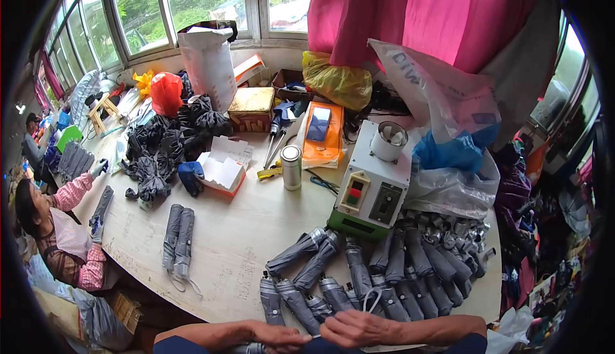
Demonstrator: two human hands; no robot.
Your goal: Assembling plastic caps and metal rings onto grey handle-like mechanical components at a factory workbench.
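At the table's near edge, my left hand [282,337] is closed over the end of a grey folded umbrella [248,348], mostly hidden by my hand and the picture's lower edge. Close by on its right, my right hand [353,328] pinches a thin white wrist cord [371,299], whose loop stands up above the fingers. A short stretch of pale cord shows between both hands. Just beyond them lie several grey folded umbrellas [298,303] with silver handles, and more umbrellas [410,283] form a dense row to the right.
Behind the umbrellas stands a grey-green machine [366,187] with a round metal top. A silver can [291,168], an open white box [223,165] and black cloth bundles [160,143] sit farther back. Two umbrellas [178,239] lie left. A co-worker [64,232] sits at the left edge.
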